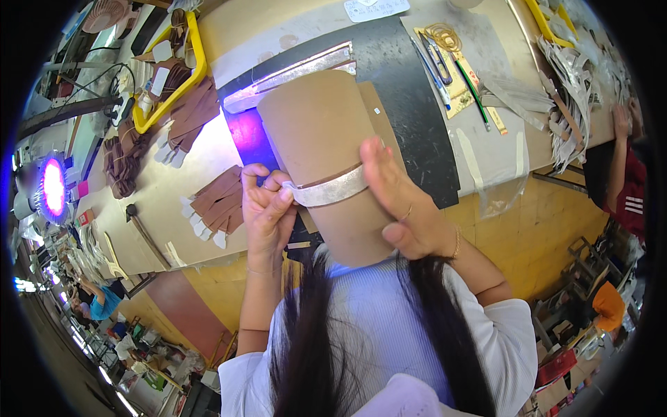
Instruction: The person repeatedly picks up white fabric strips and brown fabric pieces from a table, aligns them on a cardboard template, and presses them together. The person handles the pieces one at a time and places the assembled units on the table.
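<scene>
A brown, leather-like panel [323, 118] bends in a curve in front of my chest, over the near edge of the table. A silvery-white strip [333, 192] runs across it, with a thin darker brown edge above. My left hand [269, 212] pinches the strip's left end between thumb and finger, at the panel's left side. At the other end, my right hand [403, 198] rests against the panel and strip with its fingers stretched and the thumb apart. Another brown piece [379, 115] shows behind the panel; its lower part is hidden.
Beneath lies a black mat [424, 139] with a pale metallic bar [292, 75]. Brown strips with white ends [219, 201] lie at left, near a yellow basket [201, 52]. Snips [436, 62] and a green pencil [472, 94] lie right. A lit lamp [52, 182] glows far left; co-workers sit at both sides.
</scene>
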Demonstrator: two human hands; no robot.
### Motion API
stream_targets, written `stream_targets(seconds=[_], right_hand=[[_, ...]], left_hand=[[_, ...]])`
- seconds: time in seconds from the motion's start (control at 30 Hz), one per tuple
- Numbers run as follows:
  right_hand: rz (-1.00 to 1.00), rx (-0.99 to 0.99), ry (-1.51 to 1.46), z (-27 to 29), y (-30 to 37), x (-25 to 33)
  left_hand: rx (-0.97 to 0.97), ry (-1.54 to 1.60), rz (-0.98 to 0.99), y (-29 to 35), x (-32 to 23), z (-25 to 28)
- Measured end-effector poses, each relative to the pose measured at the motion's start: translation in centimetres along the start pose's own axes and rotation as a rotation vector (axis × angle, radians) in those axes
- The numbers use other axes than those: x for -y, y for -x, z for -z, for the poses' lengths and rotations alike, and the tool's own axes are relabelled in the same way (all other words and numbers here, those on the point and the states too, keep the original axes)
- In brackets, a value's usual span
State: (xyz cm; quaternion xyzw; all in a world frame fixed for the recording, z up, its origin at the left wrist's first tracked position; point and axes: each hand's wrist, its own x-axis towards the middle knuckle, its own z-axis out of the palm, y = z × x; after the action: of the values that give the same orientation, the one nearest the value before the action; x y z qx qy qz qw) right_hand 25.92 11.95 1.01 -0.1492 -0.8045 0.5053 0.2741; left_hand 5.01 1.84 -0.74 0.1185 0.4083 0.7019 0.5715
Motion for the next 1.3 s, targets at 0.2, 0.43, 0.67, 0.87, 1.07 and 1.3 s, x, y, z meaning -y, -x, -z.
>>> stream_targets(seconds=[0.2,0.43,0.67,0.87,1.07,1.3], right_hand=[[-0.356,-0.217,-0.298,-1.1,0.7,-1.1],[-0.492,-0.600,-1.356,3.2,0.7,-2.0],[-0.373,-0.543,-1.178,6.1,-1.2,1.8],[-0.318,-0.439,-0.849,6.9,-6.9,0.9],[-0.458,-0.373,-0.640,7.9,-13.7,-6.4],[-0.597,-0.344,0.093,5.5,-12.4,-8.1]], left_hand=[[-0.011,-0.044,0.003,-0.1,-0.1,-0.2],[0.002,-0.074,-0.002,0.1,-0.4,0.1],[0.030,-0.066,-0.068,-0.8,-1.1,0.9],[0.102,-0.194,-0.171,-3.5,-6.3,0.2],[-0.031,-0.393,-0.238,-10.9,-10.9,0.2],[-0.201,-0.822,-0.164,-10.8,-9.2,6.1]])
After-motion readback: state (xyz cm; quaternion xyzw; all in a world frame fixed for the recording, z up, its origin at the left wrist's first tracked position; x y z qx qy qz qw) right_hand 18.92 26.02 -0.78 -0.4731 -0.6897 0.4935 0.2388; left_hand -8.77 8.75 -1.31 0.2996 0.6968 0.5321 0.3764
